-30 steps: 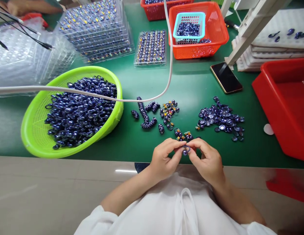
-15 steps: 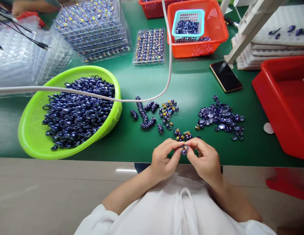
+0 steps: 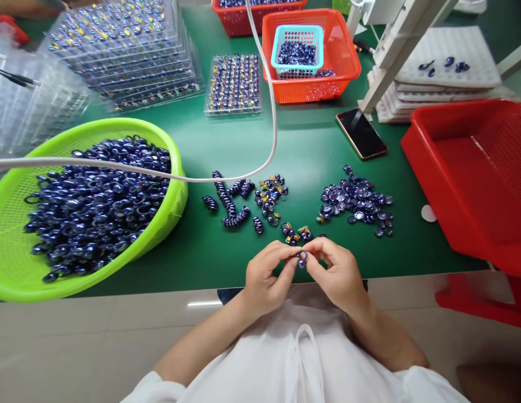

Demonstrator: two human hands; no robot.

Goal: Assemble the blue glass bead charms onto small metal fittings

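Observation:
Both hands meet at the near edge of the green table, pinching one small dark-blue shiny ring (image 3: 302, 261) between thumbs and fingertips. My left hand (image 3: 264, 275) grips its left side and my right hand (image 3: 336, 275) its right; the fingers partly cover it. Just beyond the fingertips lie a few rings with amber-coloured stones (image 3: 291, 234). Farther off is another loose cluster of stone-set rings (image 3: 270, 193). To its left, plain dark rings (image 3: 227, 204) lie nested in rows. A spread of small dark faceted pieces (image 3: 357, 198) lies to the right.
A lime-green basket (image 3: 179, 193) heaped with dark rings stands left, crossed by a white cable (image 3: 271, 140). Behind are stacked clear trays (image 3: 117, 61), a single filled tray (image 3: 233, 84) and an orange basket (image 3: 311, 89). Right are a phone (image 3: 361, 133) and a red bin (image 3: 449, 184).
The camera view has turned a little to the right, so the table's contents sit farther left in the picture. Both hands still pinch the ring, with hardly any change in their hold.

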